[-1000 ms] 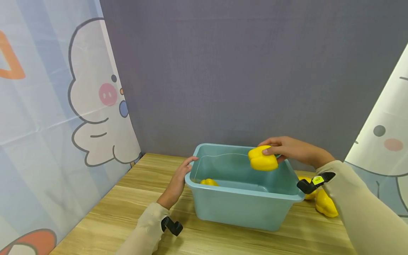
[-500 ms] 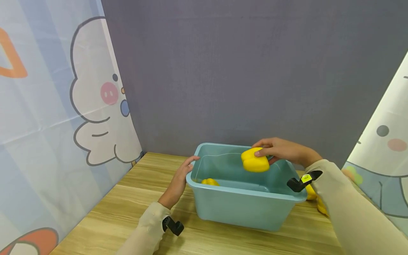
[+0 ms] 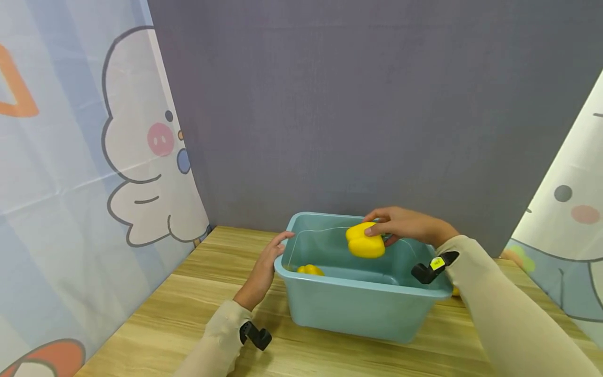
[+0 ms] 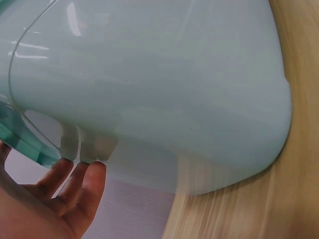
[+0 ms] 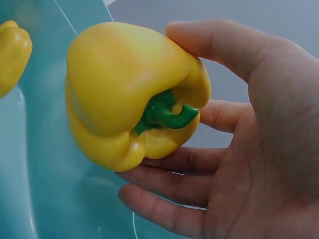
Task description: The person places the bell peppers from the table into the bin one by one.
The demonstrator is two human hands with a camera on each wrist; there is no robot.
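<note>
My right hand (image 3: 409,225) holds a yellow bell pepper (image 3: 365,243) over the open blue-green plastic bin (image 3: 358,309). In the right wrist view the pepper's green stem (image 5: 167,114) faces the palm, with the thumb on top and the fingers beneath. A second yellow pepper (image 3: 310,269) lies inside the bin at the left, partly hidden by the front wall. At the bin's left rim, my left hand (image 3: 264,269) keeps hold. Its fingers (image 4: 89,191) touch the outer wall just below the rim in the left wrist view.
Another yellow pepper (image 3: 455,291) peeks out beside the bin, mostly hidden by my right sleeve. The bin stands on a wood-grain table (image 3: 188,298). Close behind rises a grey backdrop (image 3: 358,115), with cartoon-printed sheets (image 3: 70,220) at both sides.
My right hand has carried the pepper leftward and slightly down over the bin. My sleeve now covers most of the peppers at the right. The left hand has stayed at the rim.
</note>
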